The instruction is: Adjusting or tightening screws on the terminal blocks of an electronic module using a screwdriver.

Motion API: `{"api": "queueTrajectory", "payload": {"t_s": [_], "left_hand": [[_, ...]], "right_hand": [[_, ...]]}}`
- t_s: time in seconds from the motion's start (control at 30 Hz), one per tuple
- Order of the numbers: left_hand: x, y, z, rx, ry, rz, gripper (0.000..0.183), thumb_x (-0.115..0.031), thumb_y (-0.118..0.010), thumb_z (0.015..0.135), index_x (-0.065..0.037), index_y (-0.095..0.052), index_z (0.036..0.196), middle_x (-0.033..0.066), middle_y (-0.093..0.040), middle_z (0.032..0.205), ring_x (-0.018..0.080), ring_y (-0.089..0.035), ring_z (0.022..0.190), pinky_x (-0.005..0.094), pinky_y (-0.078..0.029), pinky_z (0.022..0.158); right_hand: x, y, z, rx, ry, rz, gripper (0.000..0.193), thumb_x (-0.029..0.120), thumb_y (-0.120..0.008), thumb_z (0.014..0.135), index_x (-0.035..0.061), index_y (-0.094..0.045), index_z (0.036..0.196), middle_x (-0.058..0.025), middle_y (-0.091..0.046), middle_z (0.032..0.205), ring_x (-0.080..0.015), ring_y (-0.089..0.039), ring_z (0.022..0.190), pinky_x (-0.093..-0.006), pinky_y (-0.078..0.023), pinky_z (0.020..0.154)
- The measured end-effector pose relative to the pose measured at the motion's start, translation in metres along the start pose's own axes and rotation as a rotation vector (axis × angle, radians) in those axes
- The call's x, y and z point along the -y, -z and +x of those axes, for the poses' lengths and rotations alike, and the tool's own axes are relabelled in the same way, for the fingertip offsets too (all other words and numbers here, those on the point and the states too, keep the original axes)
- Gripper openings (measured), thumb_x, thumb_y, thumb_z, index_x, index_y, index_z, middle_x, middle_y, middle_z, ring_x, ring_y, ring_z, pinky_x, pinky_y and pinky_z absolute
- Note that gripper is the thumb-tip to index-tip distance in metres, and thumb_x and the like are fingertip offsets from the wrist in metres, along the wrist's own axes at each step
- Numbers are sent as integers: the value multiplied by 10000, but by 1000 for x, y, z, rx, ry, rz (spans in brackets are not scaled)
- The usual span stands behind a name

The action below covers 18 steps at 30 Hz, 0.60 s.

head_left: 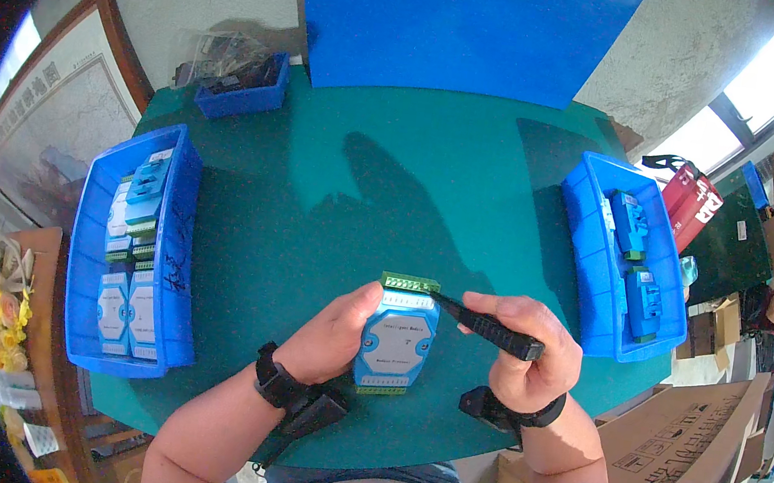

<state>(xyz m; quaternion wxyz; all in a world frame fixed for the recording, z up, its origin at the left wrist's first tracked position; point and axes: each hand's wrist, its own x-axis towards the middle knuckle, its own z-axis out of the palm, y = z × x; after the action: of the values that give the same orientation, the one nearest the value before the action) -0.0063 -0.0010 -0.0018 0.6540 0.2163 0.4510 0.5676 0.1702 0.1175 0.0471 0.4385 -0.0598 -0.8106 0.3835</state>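
My left hand (336, 331) grips the left side of a light-blue and white electronic module (396, 342), which has green terminal blocks at both ends. The module is held at the near middle of the table. At its far end is a green terminal block (410, 283) with a row of screw openings. My right hand (528, 346) is closed around a black tool (502, 335) with a ridged handle and a narrow dark tip. That tip reaches the right end of the far terminal block. Whether it touches the block, I cannot tell.
A blue bin (172, 308) at left holds several similar modules. Another blue bin (585, 293) at right holds blue modules with green connectors. At the far left stands a small blue tray (240, 103) of dark parts. A dark object (314, 416) lies by my left wrist. Cardboard boxes (668, 455) stand right.
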Motion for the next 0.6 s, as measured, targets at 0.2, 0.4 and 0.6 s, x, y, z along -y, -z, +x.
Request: {"api": "queueTrajectory", "payload": {"t_s": [0.2,0.4,0.6], "left_hand": [[-3,-2,0,-13,13,3,497,-374,-247,1011,-12,-513,1224,89,-608,1105,156,-594,982,310,-477,867],[-3,-2,-1,-10,3,3,499,-378,-247,1012,-12,-515,1220,88,-611,1100,158,-596,979,312,-479,866],[3,4,2,14,3,26,575,-514,-291,977,-68,-496,1275,100,-615,1160,221,-617,1032,390,-495,890]], "right_hand": [[-4,-1,0,-4,76,15,294,145,-697,812,6,-588,1047,-196,-667,1005,-317,-680,848,-353,-543,695],[-3,-1,0,6,79,17,291,144,-695,816,4,-589,1048,-200,-665,1011,-314,-681,843,-351,-544,696],[-4,-2,0,7,81,25,308,132,-678,824,12,-569,1087,-204,-662,1030,-320,-677,852,-358,-541,700]]}}
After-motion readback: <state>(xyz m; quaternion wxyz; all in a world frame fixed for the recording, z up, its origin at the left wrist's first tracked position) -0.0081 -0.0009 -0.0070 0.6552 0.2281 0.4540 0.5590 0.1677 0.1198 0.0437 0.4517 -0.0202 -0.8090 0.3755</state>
